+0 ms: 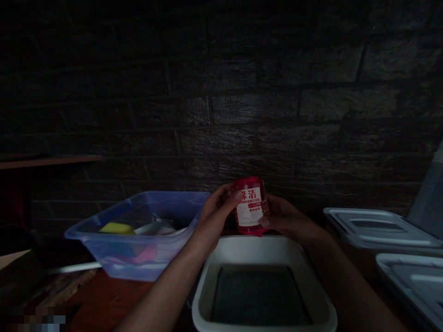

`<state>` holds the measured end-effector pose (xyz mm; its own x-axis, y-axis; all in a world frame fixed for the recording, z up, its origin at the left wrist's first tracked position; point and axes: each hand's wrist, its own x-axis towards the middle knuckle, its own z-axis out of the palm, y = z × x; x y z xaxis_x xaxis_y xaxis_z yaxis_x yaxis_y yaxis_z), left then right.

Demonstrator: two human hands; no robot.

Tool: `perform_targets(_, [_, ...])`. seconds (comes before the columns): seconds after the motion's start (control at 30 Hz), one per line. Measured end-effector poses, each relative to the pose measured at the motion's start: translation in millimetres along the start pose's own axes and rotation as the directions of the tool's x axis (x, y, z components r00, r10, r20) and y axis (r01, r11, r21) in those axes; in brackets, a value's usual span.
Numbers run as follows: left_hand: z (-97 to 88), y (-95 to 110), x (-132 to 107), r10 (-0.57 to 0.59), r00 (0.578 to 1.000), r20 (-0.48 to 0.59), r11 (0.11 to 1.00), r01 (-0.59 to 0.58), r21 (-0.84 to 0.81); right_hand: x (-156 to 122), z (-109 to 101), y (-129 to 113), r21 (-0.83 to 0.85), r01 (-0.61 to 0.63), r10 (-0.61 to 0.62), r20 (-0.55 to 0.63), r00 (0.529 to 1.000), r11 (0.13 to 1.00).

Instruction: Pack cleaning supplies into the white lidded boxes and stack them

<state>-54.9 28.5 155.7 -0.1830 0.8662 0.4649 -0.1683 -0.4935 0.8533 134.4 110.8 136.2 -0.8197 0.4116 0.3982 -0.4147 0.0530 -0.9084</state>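
I hold a small red bottle (250,205) with a white label and red print between both hands, upright, above the far rim of a white tub (207,276). My left hand (215,210) grips its left side with the thumb across the label top. My right hand (285,216) wraps the right side, thumb on the label's lower edge. The tub's inside bottom looks dark and ribbed.
A clear blue plastic bin (104,240) at the left holds a yellow sponge (116,228) and pale items. Grey lidded containers (380,228) stand at the right. A dark brick wall (242,92) rises close behind. Reddish tabletop (100,299) shows at lower left.
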Motion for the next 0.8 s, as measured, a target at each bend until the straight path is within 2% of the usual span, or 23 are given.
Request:
perform_targets(0.4, [0.6,2.8,-0.3,-0.006,1.000,0.014,0.998,0.007,-0.064,0.5,2.2,-3.2,-0.054,0.016,-0.019,-0.051,0.999,0.998])
perform_targets(0.57, [1.9,1.9,-0.3,-0.020,0.999,0.028,1.000,0.020,-0.008,1.7,2.2,-1.4,-0.089,0.002,-0.011,-0.101,0.995,0.996])
perform_targets(0.67, [2.1,1.7,0.0,-0.054,0.999,0.003,0.998,0.054,-0.011,3.3,2.4,-0.3,-0.097,0.017,-0.025,-0.077,0.997,0.995])
perform_targets(0.8, [1.0,0.4,0.8,-0.068,0.998,-0.010,0.995,0.067,-0.074,6.1,3.2,0.3,-0.009,0.055,-0.055,-0.030,0.998,0.998])
